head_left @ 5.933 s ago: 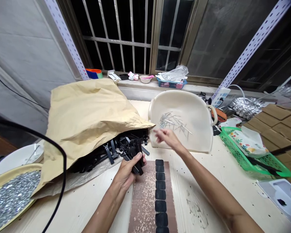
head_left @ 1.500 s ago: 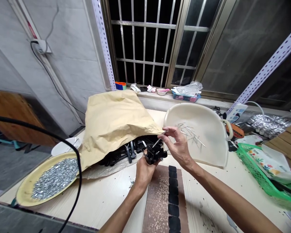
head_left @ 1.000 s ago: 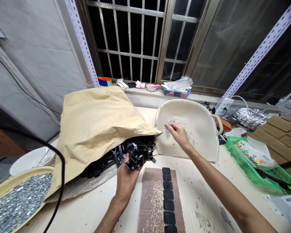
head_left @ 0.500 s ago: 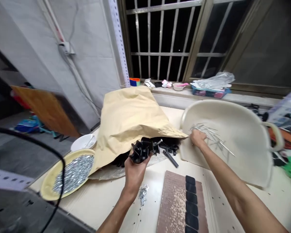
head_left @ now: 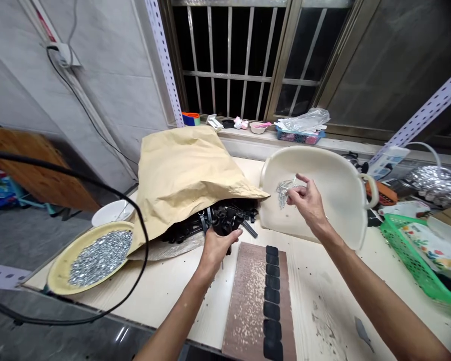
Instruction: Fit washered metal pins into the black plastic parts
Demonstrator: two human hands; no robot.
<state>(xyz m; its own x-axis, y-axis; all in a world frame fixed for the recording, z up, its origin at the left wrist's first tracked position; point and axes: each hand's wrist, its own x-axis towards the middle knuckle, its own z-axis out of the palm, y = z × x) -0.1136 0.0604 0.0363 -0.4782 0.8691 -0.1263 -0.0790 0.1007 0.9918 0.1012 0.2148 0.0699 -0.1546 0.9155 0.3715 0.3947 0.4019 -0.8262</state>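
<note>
Right of centre: metal pins [head_left: 283, 191], axes mixed, just left of nearer right hand [head_left: 310, 204] (grip unclear); left hand [head_left: 215, 251] grasping black parts [head_left: 224, 223].

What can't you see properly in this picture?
All in the head view:
Further back inside the paper bag: its top covers it.
Cream scoop, behind the right hand: the hand blocks it.
Green basket, right end: cut off by the picture's edge.
Metal bits in the yellow dish: too small to tell their shapes.
</note>
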